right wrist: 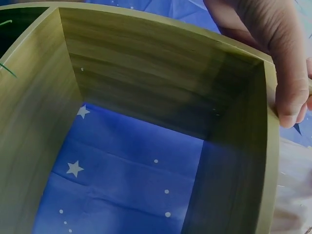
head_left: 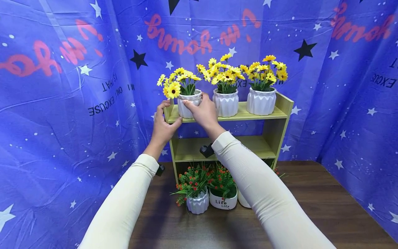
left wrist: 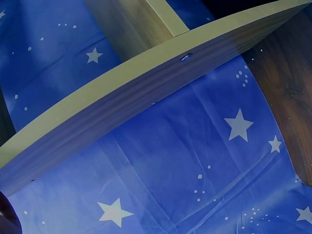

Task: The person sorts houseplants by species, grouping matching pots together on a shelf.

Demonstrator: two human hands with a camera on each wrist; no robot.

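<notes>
My right hand grips a white fluted flowerpot with yellow daisies, thumb across its front and fingers at its right side. This pot stands at the left end of a wooden shelf's top board. My left hand holds the shelf's upper left corner, its thumb at the front edge and its fingers up by the side panel. In the right wrist view the left hand shows close up on the shelf. The left wrist view shows the side panel from outside.
Two more white pots, the middle one and the right one, share the top board. Below, red-flowered plants stand in a fluted pot and a "Life" planter on the brown table. A blue star-patterned curtain hangs around.
</notes>
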